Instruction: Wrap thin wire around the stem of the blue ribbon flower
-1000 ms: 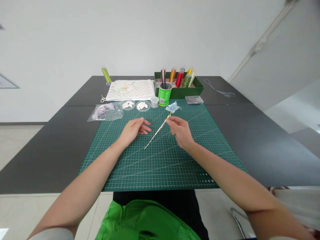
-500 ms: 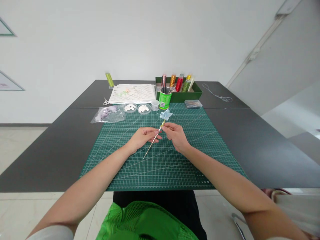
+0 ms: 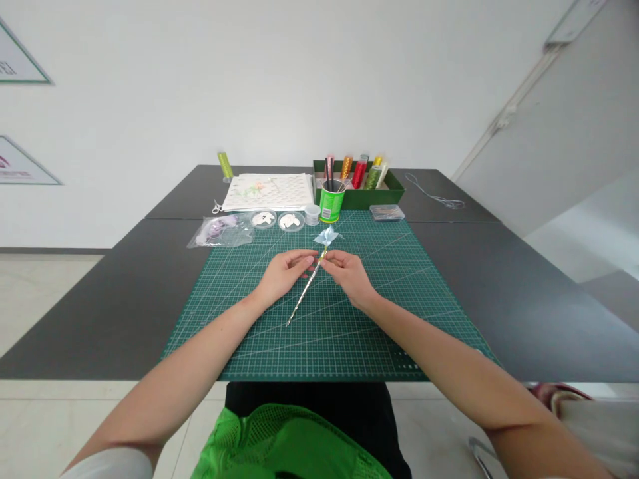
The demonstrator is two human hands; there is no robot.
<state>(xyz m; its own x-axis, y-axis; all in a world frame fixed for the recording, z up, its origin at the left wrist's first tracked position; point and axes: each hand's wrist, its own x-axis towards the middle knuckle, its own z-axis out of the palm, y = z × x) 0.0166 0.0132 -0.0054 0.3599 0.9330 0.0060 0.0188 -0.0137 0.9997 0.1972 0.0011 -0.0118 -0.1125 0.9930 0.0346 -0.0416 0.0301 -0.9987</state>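
Observation:
A pale blue flower [image 3: 327, 235] tops a thin metallic hairpin stick [image 3: 303, 297], which slants down toward me over the green cutting mat [image 3: 389, 299]. Where flower and stick join there is a yellow-green wrapping. My right hand [image 3: 348, 274] pinches this joint between thumb and fingertips. From the other side, my left hand [image 3: 285, 273] closes its thumb and fingers on the upper part of the stick. Its lower fingers are partly hidden behind the stick.
Behind the hands are a green can of tools [image 3: 331, 203], a green box of thread spools [image 3: 374, 194], two dishes of white pieces [image 3: 291, 221] and a small lidded jar [image 3: 312, 214]. A plastic bag [image 3: 222, 231], scissors [image 3: 216, 207] and patterned sheets [image 3: 269, 193] lie left.
The flower has turned and tilted slightly, and the stick's lower end sits a little lower. Both hands keep their pinch near the joint. The camera view has shifted slightly.

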